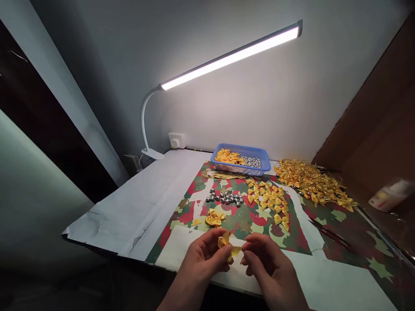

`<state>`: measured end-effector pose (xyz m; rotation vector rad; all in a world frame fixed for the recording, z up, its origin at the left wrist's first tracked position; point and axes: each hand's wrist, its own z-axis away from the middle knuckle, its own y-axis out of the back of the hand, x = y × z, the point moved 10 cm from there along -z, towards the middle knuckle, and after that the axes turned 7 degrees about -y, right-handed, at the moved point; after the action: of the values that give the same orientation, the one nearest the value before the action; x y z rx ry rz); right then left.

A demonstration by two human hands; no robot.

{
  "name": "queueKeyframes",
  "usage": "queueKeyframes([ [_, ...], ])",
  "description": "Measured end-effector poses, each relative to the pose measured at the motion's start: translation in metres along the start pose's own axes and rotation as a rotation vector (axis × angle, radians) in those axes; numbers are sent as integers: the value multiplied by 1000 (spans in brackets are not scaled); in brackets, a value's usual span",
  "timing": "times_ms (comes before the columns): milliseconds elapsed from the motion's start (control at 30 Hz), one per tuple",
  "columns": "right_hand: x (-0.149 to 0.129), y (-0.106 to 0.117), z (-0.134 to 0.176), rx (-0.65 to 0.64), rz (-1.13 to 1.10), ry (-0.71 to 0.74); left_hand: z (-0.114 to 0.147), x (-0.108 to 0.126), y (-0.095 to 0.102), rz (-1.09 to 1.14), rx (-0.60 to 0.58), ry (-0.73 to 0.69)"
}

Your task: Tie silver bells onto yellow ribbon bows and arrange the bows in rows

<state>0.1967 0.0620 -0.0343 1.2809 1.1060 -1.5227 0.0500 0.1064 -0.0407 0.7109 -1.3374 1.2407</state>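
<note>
Over the near edge of the table, my left hand [207, 255] pinches a yellow ribbon bow [224, 240] between thumb and fingers. My right hand [267, 263] is close beside it, its thumb and fingertips closed at the end of a yellow ribbon piece [236, 249] that reaches across from the bow. Just beyond my hands lies a small pile of yellow bows [215, 217]. Further back are small shiny silver balls [227, 197], which look like bells. Several finished-looking yellow bows [267, 196] are spread to their right.
A blue plastic basket [240, 167] at the back holds yellow ribbon pieces and silver balls. Thin gold ties [225, 176] lie before it. A large heap of yellow bows [311, 179] and dark tweezers [329, 232] are at right, near a white bottle [391, 195]. A lit lamp [231, 55] hangs above.
</note>
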Motion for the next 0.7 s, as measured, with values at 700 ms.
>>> queueKeyframes([
  [700,-10,48,2,337,162,159,-11,13,-15,-312,-44,-57],
])
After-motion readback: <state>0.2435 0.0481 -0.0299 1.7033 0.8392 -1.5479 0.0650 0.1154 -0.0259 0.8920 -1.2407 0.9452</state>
